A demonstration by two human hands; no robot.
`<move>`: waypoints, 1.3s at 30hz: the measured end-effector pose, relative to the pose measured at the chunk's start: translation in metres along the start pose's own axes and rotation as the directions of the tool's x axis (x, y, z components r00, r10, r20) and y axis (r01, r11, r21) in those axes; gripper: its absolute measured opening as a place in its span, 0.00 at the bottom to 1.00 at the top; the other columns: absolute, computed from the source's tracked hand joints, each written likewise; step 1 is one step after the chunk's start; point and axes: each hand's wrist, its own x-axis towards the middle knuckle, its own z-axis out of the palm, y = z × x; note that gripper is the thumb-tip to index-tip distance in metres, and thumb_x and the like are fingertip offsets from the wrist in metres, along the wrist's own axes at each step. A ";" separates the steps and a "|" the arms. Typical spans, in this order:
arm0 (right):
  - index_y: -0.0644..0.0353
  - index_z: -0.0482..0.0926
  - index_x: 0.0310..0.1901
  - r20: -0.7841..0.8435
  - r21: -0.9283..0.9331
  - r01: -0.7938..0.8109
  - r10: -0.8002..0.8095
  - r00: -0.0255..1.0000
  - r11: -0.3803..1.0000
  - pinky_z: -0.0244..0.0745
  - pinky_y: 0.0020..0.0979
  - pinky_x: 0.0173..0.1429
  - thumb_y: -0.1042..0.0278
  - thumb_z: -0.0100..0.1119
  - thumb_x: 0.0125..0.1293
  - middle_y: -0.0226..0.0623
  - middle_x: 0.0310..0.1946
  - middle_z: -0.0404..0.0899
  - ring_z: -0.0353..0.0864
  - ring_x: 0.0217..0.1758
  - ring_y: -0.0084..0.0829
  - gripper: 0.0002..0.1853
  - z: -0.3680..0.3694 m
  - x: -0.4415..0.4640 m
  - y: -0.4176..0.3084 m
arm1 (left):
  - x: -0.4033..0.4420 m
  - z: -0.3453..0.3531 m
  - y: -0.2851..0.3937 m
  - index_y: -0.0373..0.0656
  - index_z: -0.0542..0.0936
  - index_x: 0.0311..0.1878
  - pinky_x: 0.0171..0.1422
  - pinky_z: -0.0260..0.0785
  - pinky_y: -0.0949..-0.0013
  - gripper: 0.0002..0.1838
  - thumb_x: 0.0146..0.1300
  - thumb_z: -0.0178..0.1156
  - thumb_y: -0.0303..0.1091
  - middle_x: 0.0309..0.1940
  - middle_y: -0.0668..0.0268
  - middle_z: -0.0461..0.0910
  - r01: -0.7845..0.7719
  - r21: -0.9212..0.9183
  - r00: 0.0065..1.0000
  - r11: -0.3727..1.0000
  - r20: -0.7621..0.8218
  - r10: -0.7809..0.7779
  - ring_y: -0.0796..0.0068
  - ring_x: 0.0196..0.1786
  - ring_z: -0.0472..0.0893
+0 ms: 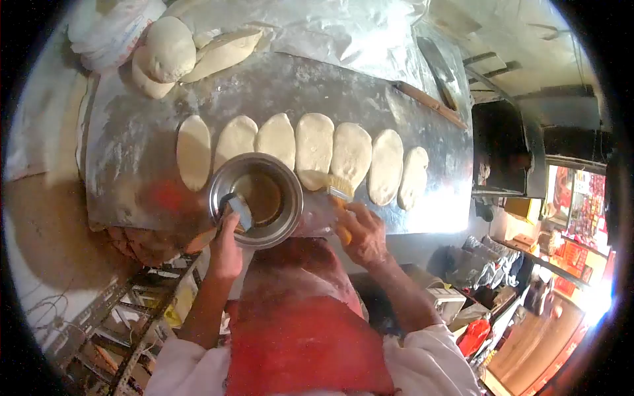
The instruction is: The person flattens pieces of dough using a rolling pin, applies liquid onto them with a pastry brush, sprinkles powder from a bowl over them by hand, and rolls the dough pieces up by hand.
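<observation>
My left hand (226,249) is closed on the rim of a steel bowl (295,214), which holds some brownish liquid. A flat grey-blue piece (242,212) lies inside the rim by my left fingers; I cannot tell exactly what it is. My right hand (366,236) grips a pastry brush (341,185) by its yellow handle. Its pale bristles are at the lower ends of two flat oval dough pieces, the left one (315,148) and the right one (352,153). Several more dough ovals (387,166) lie in the same row, and the bowl partly covers some.
The dough lies on a floured metal worktop (152,132). Larger dough lumps (170,49) sit at the back left, near plastic sheeting (343,39). A wooden strip (430,104) lies at the back right. Below left is a metal rack (125,317); cluttered shelves stand right.
</observation>
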 end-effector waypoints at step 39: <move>0.72 0.84 0.46 -0.007 0.857 -0.233 0.463 0.886 0.459 0.81 0.32 0.36 0.66 0.58 0.80 0.44 0.50 0.84 0.83 0.33 0.25 0.14 -0.143 -0.028 0.102 | -0.052 0.157 -0.155 0.45 0.70 0.75 0.77 0.62 0.56 0.27 0.75 0.58 0.39 0.71 0.57 0.72 -0.289 0.289 0.957 0.913 0.128 0.262 0.57 0.70 0.73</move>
